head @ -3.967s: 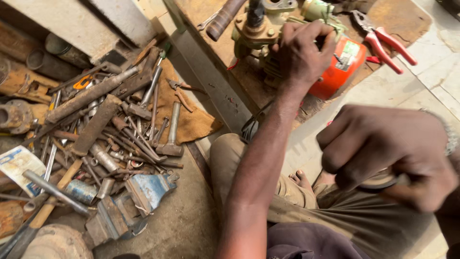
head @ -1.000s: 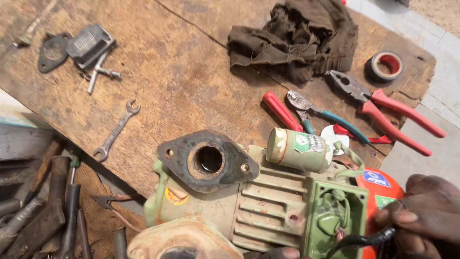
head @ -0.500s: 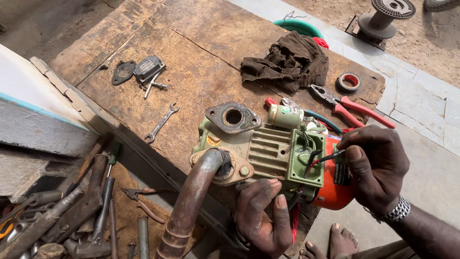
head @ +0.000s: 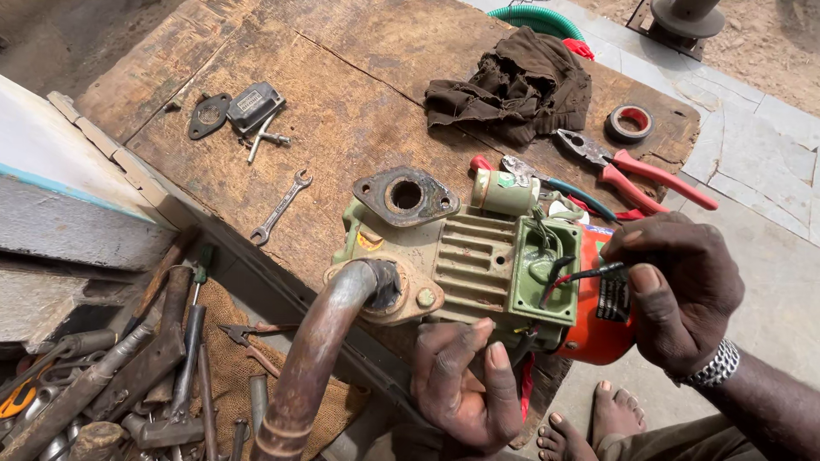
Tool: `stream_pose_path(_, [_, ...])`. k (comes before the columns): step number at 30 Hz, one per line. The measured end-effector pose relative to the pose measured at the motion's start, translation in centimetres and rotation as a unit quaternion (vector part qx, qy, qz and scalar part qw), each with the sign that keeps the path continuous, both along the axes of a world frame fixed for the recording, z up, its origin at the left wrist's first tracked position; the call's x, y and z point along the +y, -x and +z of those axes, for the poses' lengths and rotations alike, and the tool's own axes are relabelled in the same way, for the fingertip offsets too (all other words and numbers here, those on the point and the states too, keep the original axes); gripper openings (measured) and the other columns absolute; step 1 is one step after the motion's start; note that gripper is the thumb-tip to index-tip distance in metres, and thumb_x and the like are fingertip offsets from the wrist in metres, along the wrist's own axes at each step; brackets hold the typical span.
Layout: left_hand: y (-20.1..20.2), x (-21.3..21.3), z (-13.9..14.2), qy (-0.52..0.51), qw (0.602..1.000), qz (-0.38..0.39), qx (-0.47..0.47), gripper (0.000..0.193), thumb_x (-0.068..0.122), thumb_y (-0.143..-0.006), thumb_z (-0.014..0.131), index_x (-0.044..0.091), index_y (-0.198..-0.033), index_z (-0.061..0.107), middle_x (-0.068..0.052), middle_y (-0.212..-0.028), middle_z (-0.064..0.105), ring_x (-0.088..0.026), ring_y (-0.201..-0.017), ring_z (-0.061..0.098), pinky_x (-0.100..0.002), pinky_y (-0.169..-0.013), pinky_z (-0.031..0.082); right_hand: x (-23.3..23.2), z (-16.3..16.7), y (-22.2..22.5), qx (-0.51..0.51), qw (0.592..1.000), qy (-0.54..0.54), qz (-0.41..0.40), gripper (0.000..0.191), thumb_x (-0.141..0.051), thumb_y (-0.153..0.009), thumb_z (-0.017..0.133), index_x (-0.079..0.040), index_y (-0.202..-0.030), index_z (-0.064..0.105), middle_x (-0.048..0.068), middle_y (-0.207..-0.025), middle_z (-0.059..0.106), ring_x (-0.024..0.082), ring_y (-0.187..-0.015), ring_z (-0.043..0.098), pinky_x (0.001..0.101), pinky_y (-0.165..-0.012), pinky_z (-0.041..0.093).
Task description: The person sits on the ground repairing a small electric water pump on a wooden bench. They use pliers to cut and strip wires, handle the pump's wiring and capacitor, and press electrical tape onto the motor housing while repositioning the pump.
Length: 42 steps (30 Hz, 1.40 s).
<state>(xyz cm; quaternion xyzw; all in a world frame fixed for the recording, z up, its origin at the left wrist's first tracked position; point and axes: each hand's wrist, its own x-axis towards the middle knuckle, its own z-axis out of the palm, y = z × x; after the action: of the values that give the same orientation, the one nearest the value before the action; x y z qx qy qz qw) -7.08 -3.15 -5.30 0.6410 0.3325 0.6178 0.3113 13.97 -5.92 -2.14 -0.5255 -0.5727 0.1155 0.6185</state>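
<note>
Both hands grip the green pump (head: 478, 265), lying lengthwise left-right; right (head: 675, 290) pinches wires (head: 581, 277).

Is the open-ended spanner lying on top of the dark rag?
No. The spanner lies flat on the bare wooden bench, well apart from the dark rag.

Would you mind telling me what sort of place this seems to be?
Probably an open-air repair workshop: a worn wooden workbench holds a green electric water pump with its wiring box open, red-handled pliers lie nearby, and scrap metal tools are heaped below.
</note>
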Motion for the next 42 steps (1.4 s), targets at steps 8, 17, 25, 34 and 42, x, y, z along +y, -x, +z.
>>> stream_pose_path(8, [3.2, 0.3, -2.9, -0.096, 0.977, -0.121, 0.147, 0.026, 0.02, -0.093, 0.08, 0.016, -0.117, 0.07, 0.0, -0.091, 0.061, -0.015, -0.083, 0.065, -0.034, -0.08, 0.06, -4.1, -2.3, -2.8, -0.036, 0.996, 0.087, 0.003, 0.021, -0.026, -0.099, 0.06, -0.008, -0.11, 0.061, 0.01, -0.099, 0.07, 0.013, -0.076, 0.063, 0.0271, -0.071, 0.055])
stream_pose_path(17, [0.9, 3.1, -4.2, -0.088, 0.977, -0.106, 0.16, 0.022, 0.015, -0.091, 0.076, 0.013, -0.112, 0.07, -0.003, -0.09, 0.064, -0.019, -0.081, 0.067, -0.037, -0.078, 0.059, -3.9, -6.5, -10.3, -0.244, 0.937, 0.094, 0.234, 0.011, -0.027, -0.099, 0.064, -0.022, -0.108, 0.061, -0.004, -0.101, 0.078, 0.007, -0.08, 0.071, 0.0243, -0.064, 0.054])
stream_pose_path(25, [1.0, 0.9, -0.2, -0.079, 0.984, -0.03, 0.155, 0.019, 0.01, -0.089, 0.074, 0.009, -0.108, 0.07, -0.006, -0.089, 0.067, -0.023, -0.079, 0.069, -0.039, -0.076, 0.058, -0.6, 0.6, -0.4, -0.03, 0.994, 0.105, -0.025, 0.022, -0.007, -0.092, 0.072, -0.005, -0.112, 0.064, 0.007, -0.098, 0.071, 0.013, -0.082, 0.071, 0.0275, -0.073, 0.056])
stream_pose_path(34, [-0.7, 0.9, 2.6, -0.052, 0.992, 0.071, 0.095, 0.019, 0.005, -0.092, 0.07, 0.003, -0.111, 0.07, -0.014, -0.095, 0.064, -0.025, -0.085, 0.068, -0.036, -0.072, 0.056, 3.3, 1.7, 0.0, -0.144, 0.987, 0.063, -0.032, 0.016, -0.009, -0.092, 0.074, -0.005, -0.107, 0.071, 0.006, -0.094, 0.074, 0.013, -0.076, 0.07, 0.0292, -0.068, 0.054])
stream_pose_path(42, [-2.2, 4.4, 6.2, -0.05, 0.979, -0.018, 0.197, 0.038, 0.006, -0.092, 0.071, 0.002, -0.13, 0.07, -0.016, -0.114, 0.073, -0.03, -0.101, 0.072, -0.042, -0.087, 0.059, 5.3, 1.1, -0.7, -0.174, 0.98, 0.093, -0.005, 0.029, -0.009, -0.086, 0.068, -0.011, -0.114, 0.077, 0.005, -0.094, 0.07, 0.018, -0.075, 0.069, 0.0319, -0.066, 0.053])
